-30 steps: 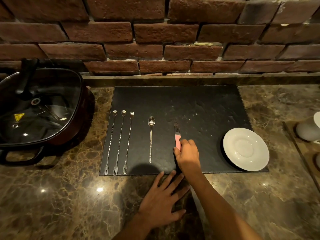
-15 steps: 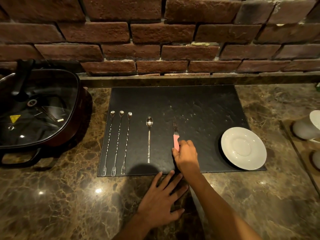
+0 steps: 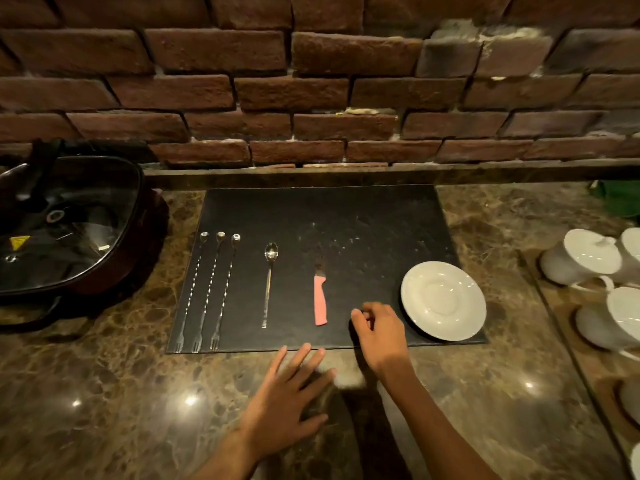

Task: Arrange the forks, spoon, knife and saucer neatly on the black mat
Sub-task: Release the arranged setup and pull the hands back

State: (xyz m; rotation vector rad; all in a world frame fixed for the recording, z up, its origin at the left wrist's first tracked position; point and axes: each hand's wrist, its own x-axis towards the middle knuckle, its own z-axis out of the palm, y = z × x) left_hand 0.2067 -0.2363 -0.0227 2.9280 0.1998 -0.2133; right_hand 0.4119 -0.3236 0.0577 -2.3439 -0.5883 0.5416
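Note:
A black mat (image 3: 346, 216) lies on the marble counter. Three long twisted forks (image 3: 206, 292) lie side by side along its left edge, tines toward me. Right of them rests a long-handled spoon (image 3: 268, 285), then a knife with a pink handle (image 3: 320, 299), blade pointing away. A white saucer (image 3: 443, 300) sits at the mat's right front corner. My right hand (image 3: 381, 332) hovers over the mat's front edge between knife and saucer, fingers loosely curled, holding nothing. My left hand (image 3: 287, 407) lies flat on the counter just in front of the mat, fingers spread.
A dark electric pan with a glass lid (image 3: 65, 230) stands left of the mat. White cups and a lidded pot (image 3: 585, 258) sit on a wooden tray at the right. A brick wall (image 3: 311, 91) with a ledge closes off the back.
My right hand has let go of the knife's pink handle and moved right toward the saucer. The knife now lies alone on the mat. The left hand stays flat.

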